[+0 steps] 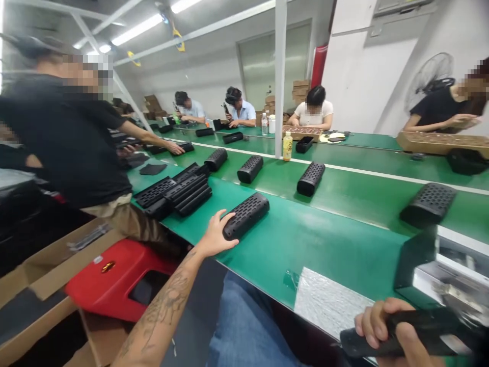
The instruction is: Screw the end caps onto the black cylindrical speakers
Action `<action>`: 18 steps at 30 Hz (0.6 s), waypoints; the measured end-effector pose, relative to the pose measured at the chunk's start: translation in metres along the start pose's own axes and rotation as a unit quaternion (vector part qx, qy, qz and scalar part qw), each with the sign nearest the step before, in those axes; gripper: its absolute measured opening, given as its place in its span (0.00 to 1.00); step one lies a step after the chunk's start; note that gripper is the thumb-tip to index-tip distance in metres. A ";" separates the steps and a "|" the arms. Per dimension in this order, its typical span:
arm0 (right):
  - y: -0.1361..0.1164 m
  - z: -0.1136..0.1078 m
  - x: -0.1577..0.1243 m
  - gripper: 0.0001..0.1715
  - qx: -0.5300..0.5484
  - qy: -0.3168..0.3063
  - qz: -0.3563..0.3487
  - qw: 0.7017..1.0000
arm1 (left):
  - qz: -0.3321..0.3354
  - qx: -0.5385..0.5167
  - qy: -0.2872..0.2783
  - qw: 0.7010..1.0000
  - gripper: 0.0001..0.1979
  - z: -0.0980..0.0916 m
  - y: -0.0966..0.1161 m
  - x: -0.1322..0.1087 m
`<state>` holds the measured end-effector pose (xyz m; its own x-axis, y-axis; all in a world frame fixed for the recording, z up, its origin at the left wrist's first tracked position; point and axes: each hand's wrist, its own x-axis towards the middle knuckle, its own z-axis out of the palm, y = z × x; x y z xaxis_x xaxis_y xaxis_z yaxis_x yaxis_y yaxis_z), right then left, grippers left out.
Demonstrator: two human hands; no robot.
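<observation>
My left hand (218, 235) reaches over the table's near edge. Its fingers and thumb are spread around the near end of a black perforated housing (248, 214), which lies slantwise on the green table mat. At lower right, my right hand (393, 329) is wrapped round a black handheld tool (424, 331) with a pale label; its far end is blurred, so its exact kind is unclear. Below that hand lies a sheet of silvery wrap (328, 300). Beyond the left hand is a pile of black perforated shells (179, 191).
Several similar housings stand along the green belt (355, 193), one of them (311, 178) near a yellow bottle (287, 146). A black and white box-like device (420, 265) stands right. A red stool (118, 280) and cardboard boxes are at left. A co-worker (69, 132) reaches over the belt; others sit opposite.
</observation>
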<state>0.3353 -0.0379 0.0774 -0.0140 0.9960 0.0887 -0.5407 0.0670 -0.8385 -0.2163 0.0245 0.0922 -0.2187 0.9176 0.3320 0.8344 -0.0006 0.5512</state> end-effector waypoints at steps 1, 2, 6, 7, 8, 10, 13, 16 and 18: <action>-0.003 0.008 -0.001 0.18 -0.010 -0.007 0.002 1.000 | 0.018 0.018 0.019 0.999 0.47 0.009 0.006 0.003; -0.007 0.015 -0.001 0.19 -0.016 -0.006 -0.003 1.000 | 0.039 0.024 0.040 0.998 0.47 0.023 0.017 0.008; -0.011 0.033 0.007 0.19 -0.028 0.022 -0.038 0.999 | 0.001 -0.137 0.051 0.989 0.48 0.121 0.107 0.062; -0.011 0.033 0.008 0.19 -0.035 0.027 -0.038 0.998 | -0.067 -0.182 0.041 0.980 0.52 0.151 0.137 0.082; -0.011 0.031 0.008 0.19 -0.042 0.027 -0.033 0.998 | -0.099 -0.197 0.033 0.975 0.56 0.180 0.167 0.104; -0.011 0.025 0.002 0.19 -0.051 0.039 -0.018 0.998 | -0.149 -0.209 0.030 0.966 0.62 0.230 0.219 0.149; -0.013 0.011 -0.018 0.19 -0.057 0.075 0.000 0.996 | -0.213 -0.209 0.037 0.954 0.68 0.278 0.266 0.209; -0.024 -0.001 -0.037 0.18 -0.080 0.128 0.001 0.989 | -0.223 -0.211 0.027 0.951 0.67 0.294 0.282 0.244; -0.039 -0.009 -0.039 0.16 -0.113 0.140 -0.027 0.983 | -0.207 -0.220 0.009 0.953 0.63 0.293 0.284 0.255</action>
<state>0.3645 -0.0793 0.1021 0.2586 0.9659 0.0116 -0.3332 0.1005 -0.9375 0.1134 0.3750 0.1089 -0.4950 0.8685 0.0263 0.3824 0.1906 0.9041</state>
